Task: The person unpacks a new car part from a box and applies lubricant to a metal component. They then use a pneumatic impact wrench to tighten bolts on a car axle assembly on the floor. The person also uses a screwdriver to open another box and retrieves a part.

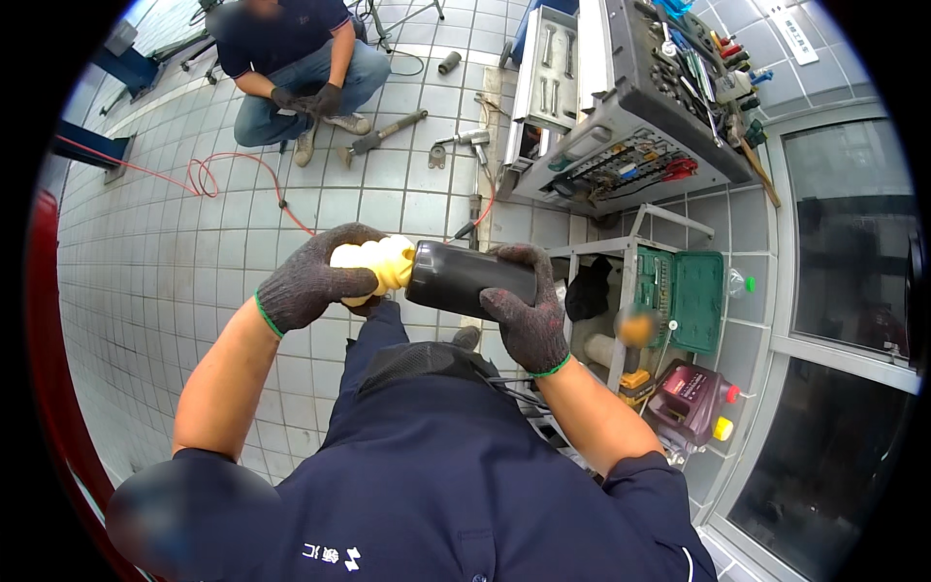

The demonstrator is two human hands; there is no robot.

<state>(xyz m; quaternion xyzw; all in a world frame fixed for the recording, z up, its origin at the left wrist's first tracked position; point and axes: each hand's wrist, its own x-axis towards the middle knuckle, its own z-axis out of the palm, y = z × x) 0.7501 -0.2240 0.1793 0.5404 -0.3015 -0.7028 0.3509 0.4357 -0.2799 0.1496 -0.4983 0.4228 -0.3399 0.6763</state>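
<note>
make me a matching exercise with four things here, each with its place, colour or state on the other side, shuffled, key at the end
1. ribbed bump stop
2. smooth cylinder
3. hinged tool case
4. plastic jug

a. maroon
b. held in the right hand
c. green, open
d. held in the left hand

Pairs: 1-d, 2-b, 3-c, 4-a

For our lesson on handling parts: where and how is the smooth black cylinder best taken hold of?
The smooth black cylinder is probably best held around its right half, from the right, as the gloved right grip does. It points roughly sideways and shows no handle, so wrapping its round wall suits; its left end sits by the ribbed yellow piece in the left grip.
</note>
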